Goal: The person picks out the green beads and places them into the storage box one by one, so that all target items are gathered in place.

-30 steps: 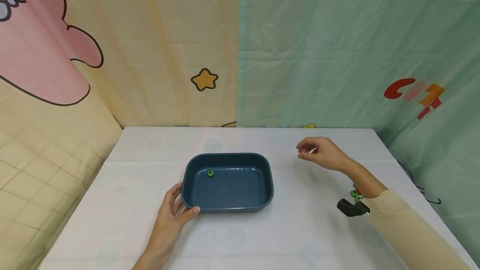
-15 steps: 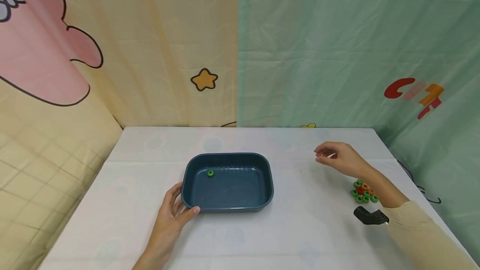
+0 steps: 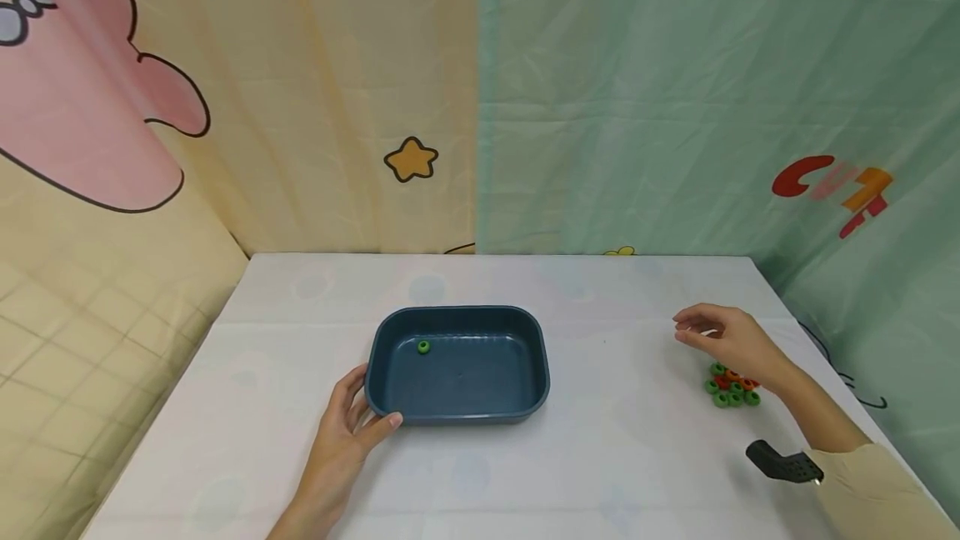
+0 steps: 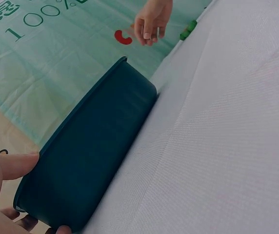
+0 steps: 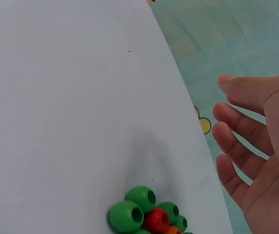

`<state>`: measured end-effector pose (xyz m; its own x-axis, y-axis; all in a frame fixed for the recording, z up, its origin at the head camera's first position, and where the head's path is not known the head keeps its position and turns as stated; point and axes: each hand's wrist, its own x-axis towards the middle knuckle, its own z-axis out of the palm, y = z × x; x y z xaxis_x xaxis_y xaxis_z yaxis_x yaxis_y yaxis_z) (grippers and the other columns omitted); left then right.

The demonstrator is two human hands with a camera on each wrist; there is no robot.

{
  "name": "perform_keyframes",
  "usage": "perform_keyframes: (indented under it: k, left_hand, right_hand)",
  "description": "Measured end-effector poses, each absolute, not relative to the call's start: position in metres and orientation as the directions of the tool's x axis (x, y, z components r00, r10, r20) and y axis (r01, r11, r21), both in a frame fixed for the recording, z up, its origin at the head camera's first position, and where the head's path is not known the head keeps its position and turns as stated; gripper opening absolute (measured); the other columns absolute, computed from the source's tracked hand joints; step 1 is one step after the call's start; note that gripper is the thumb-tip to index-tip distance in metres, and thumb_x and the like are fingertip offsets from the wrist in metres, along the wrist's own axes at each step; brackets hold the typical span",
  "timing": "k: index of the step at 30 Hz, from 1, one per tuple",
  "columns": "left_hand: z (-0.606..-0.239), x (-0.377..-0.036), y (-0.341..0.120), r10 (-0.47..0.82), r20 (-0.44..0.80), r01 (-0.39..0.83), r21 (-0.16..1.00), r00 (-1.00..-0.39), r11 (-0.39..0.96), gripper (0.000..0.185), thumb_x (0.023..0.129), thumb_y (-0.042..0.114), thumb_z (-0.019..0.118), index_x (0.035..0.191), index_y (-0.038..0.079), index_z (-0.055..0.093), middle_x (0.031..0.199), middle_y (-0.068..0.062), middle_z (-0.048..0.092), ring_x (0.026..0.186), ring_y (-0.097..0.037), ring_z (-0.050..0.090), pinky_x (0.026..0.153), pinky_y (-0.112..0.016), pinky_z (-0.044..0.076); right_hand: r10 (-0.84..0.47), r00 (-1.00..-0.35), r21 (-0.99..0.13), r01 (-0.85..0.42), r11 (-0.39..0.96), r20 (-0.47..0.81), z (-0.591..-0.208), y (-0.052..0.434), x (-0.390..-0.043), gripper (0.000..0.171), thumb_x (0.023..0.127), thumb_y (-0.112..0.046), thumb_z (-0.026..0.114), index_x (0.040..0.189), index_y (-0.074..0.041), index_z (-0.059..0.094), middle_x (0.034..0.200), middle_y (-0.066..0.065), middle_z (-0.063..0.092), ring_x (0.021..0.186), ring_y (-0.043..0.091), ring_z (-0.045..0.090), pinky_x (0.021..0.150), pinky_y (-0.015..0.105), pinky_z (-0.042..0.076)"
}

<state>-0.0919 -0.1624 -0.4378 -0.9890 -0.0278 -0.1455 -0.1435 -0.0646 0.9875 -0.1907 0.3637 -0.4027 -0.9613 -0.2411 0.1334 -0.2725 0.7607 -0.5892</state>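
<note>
A dark blue rectangular tray [image 3: 465,386] stands on the white-covered table, holding one green bead [image 3: 423,347] toward its back left. My left hand [image 3: 333,448] grips the tray's front left corner; in the left wrist view its thumb [image 4: 20,165] lies at the rim, with fingers partly hidden behind the wall. My right hand [image 3: 731,342] hovers above the right side of the table, fingers loosely bent, nothing in them. Just below it sits a cluster of green beads [image 3: 722,399], with red and orange ones among them. The right wrist view shows a red bead [image 5: 156,220] with visible holes in its neighbours.
The white table [image 3: 570,473] ends at a back edge against beige and green printed curtains [image 3: 615,107]. A black strap piece [image 3: 783,463] sticks out at the right sleeve. Beyond the right edge runs a thin dark line on the curtain [image 3: 862,400].
My right hand has moved right and toward me, away from the tray, uncovering the bead cluster. My left hand and the tray have stayed in place.
</note>
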Motion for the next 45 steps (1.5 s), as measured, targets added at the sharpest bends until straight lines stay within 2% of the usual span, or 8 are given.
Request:
perform_keyframes:
  k: [4, 11, 17, 28, 35, 45]
  left_hand:
    - [-0.439, -0.091, -0.162, -0.027, -0.144, -0.142, 0.987, -0.989, -0.068, 0.083, 0.077, 0.007, 0.076, 0.141, 0.024, 0.027, 0.144, 0.006, 0.026, 0.129, -0.018, 0.033, 0.094, -0.02, 0.041]
    - [-0.438, -0.091, -0.162, -0.028, -0.146, -0.143, 0.987, -0.989, -0.068, 0.083, 0.077, 0.007, 0.076, 0.141, 0.024, 0.027, 0.144, 0.006, 0.026, 0.13, -0.018, 0.033, 0.093, -0.021, 0.042]
    - [-0.437, -0.092, -0.161, -0.031, -0.141, -0.138, 0.988, -0.99, -0.067, 0.084, 0.077, 0.006, 0.076, 0.142, 0.023, 0.026, 0.145, 0.005, 0.026, 0.129, -0.019, 0.033, 0.093, -0.02, 0.042]
    - [-0.437, -0.092, -0.162, -0.03, -0.159, -0.157, 0.986, -0.987, -0.059, 0.084, 0.077, 0.009, 0.076, 0.142, 0.024, 0.026, 0.145, 0.005, 0.025, 0.13, -0.018, 0.031, 0.093, -0.02, 0.042]
    - [-0.436, -0.091, -0.161, -0.027, -0.156, -0.154, 0.986, -0.987, -0.062, 0.083, 0.077, 0.009, 0.076, 0.142, 0.024, 0.026, 0.145, 0.005, 0.025, 0.13, -0.019, 0.031, 0.093, -0.021, 0.043]
    - [-0.436, -0.091, -0.162, -0.023, -0.145, -0.143, 0.988, -0.989, -0.063, 0.082, 0.078, 0.007, 0.075, 0.142, 0.023, 0.025, 0.145, 0.005, 0.024, 0.13, -0.019, 0.031, 0.092, -0.021, 0.043]
  right_hand:
    - [-0.196, -0.973, -0.591, -0.229, 0.774, 0.121, -0.409, 0.38, -0.181, 0.034, 0.089, -0.036, 0.063, 0.109, -0.009, 0.064, 0.098, 0.0, 0.064, 0.085, 0.008, 0.058, 0.067, 0.022, 0.052]
    - [-0.158, -0.979, -0.633, -0.204, 0.747, 0.129, -0.418, 0.401, -0.164, 0.033, 0.09, -0.029, 0.063, 0.112, -0.005, 0.062, 0.102, 0.008, 0.064, 0.084, 0.004, 0.057, 0.066, 0.02, 0.052]
    - [-0.112, -0.986, -0.634, -0.163, 0.756, 0.12, -0.428, 0.417, -0.151, 0.032, 0.09, -0.027, 0.063, 0.112, -0.004, 0.061, 0.102, 0.009, 0.064, 0.083, -0.001, 0.056, 0.065, 0.018, 0.052]
    - [-0.001, -1.0, -0.61, -0.009, 0.792, 0.014, -0.43, 0.439, -0.126, 0.039, 0.089, -0.037, 0.061, 0.114, -0.007, 0.062, 0.105, 0.008, 0.064, 0.084, -0.011, 0.05, 0.063, 0.019, 0.05]
    - [0.033, -0.999, -0.633, 0.048, 0.773, -0.035, -0.441, 0.45, -0.115, 0.043, 0.089, -0.037, 0.062, 0.116, -0.003, 0.06, 0.102, 0.009, 0.064, 0.081, -0.004, 0.056, 0.063, 0.019, 0.05]
    - [0.013, -0.995, -0.598, -0.05, 0.8, 0.1, -0.458, 0.452, -0.109, 0.03, 0.084, -0.026, 0.07, 0.103, -0.003, 0.064, 0.086, 0.003, 0.064, 0.072, 0.004, 0.057, 0.058, 0.016, 0.048]
